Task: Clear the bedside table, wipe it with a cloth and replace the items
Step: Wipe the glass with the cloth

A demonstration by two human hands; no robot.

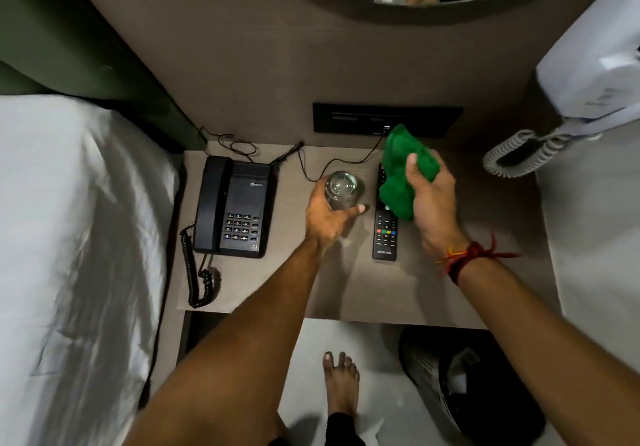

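Observation:
The brown bedside table (346, 289) carries a black desk telephone (233, 206) on its left side. A clear drinking glass (342, 187) stands near the table's middle, and my left hand (327, 217) is wrapped around it. Right of the glass lies a black remote control (385, 234), its upper end hidden by a bunched green cloth (401, 172). My right hand (431, 199) grips that cloth just above the remote. A thin black cable (332, 165) runs across the back of the table.
A bed with a white sheet (76, 255) borders the table's left side. A black socket panel (386, 118) sits on the wall behind. A white wall unit with a coiled cord (512, 153) hangs at the right. A dark bin (474, 386) and my bare foot (341, 386) are on the floor.

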